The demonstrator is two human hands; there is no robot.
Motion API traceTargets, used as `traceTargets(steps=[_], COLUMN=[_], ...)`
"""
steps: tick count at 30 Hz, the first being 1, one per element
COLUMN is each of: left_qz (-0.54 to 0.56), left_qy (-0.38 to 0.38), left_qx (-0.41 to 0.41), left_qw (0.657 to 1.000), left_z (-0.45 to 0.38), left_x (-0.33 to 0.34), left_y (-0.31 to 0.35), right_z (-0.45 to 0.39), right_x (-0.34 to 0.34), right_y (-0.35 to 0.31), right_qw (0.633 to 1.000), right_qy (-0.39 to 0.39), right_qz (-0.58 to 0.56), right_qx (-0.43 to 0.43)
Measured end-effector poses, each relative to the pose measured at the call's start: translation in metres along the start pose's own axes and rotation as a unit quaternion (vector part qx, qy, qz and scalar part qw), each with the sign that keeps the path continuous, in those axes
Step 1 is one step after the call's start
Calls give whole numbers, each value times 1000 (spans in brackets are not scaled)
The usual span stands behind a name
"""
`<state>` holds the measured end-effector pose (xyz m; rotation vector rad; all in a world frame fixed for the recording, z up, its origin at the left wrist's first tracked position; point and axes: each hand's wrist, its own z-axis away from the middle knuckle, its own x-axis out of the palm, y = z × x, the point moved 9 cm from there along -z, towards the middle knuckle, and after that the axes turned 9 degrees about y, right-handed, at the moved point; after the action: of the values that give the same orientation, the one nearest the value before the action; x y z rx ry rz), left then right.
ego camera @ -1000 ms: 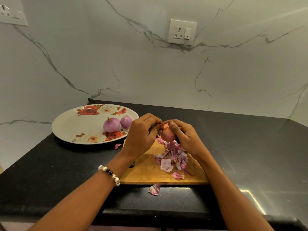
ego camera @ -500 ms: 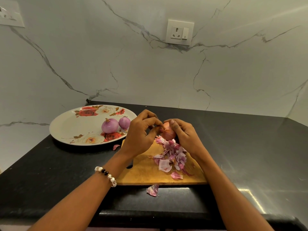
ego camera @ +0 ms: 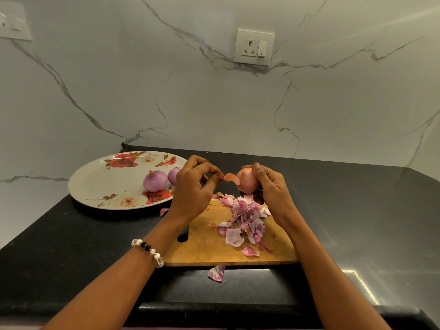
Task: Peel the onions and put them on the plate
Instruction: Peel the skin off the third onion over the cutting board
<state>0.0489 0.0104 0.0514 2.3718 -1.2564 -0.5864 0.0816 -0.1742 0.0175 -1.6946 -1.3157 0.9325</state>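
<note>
A single torn pink-and-white onion skin scrap (ego camera: 217, 273) is seen nearest, lying on the black stone countertop (ego camera: 59, 246) just in front of the rectangular wooden chopping board (ego camera: 207, 248). A white and black beaded bracelet (ego camera: 148, 249) is worn on the left wrist. On the board a loose heap of purple and white onion peelings (ego camera: 242, 217) is spread, from the board's middle toward its far edge. Another small pink peel fragment (ego camera: 164, 211) is found on the countertop between the board and the plate.

Above the far part of the board, the half-peeled pinkish-orange onion (ego camera: 247, 183) is held off the surface by the right hand (ego camera: 271, 189), whose fingers and thumb are curled round it. A curling strip of orange outer skin (ego camera: 230, 177), attached at one end to the onion, is pinched between thumb and fingertips of the left hand (ego camera: 190, 189), so that the strip is stretched between the two hands.

To the left, the round white plate with red and cream rose prints (ego camera: 100, 179) is set on the countertop, well apart from the held onion. Two peeled purple onions (ego camera: 155, 181) are resting on its right part, side by side and touching or nearly so; the farther one is partly hidden by the left hand.

Behind, a white marble-veined wall (ego camera: 166, 91) is fitted with a white socket and switch plate (ego camera: 254, 47).
</note>
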Motion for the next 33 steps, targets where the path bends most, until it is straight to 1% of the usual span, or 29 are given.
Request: traceTargets(steps=[5, 11, 12, 14, 20, 23, 28, 31, 33], left_qz=[-1, 37, 35, 16, 11, -3, -66, -70, -64], left_qy=[31, 68, 67, 52, -36, -42, -50, -60, -62], left_qx=[-41, -104, -101, -67, 50, 56, 20, 11, 18], left_qw=[999, 992, 992, 996, 998, 998, 996, 996, 996], left_z=[-2, -4, -3, -2, 5, 8, 10, 8, 7], left_x=[-5, -14, -14, -11, 7, 12, 18, 18, 17], left_y=[-11, -20, -19, -12, 12, 13, -2, -4, -3], right_z=[1, 1, 1, 1, 0, 0, 4, 6, 6], right_x=[-2, -3, -3, -2, 1, 2, 8, 11, 9], right_y=[-4, -4, -4, -4, -1, -1, -12, -18, -17], right_qw=[1000, 1000, 1000, 1000, 1000, 1000, 993, 985, 984], right_qy=[5, 13, 13, 12, 3, -1, -9, -15, -10], right_qz=[-8, -5, -6, -2, 13, 17, 60, 89, 90], right_qx=[-4, -5, -6, -10, -11, -24, -103, -149, -150])
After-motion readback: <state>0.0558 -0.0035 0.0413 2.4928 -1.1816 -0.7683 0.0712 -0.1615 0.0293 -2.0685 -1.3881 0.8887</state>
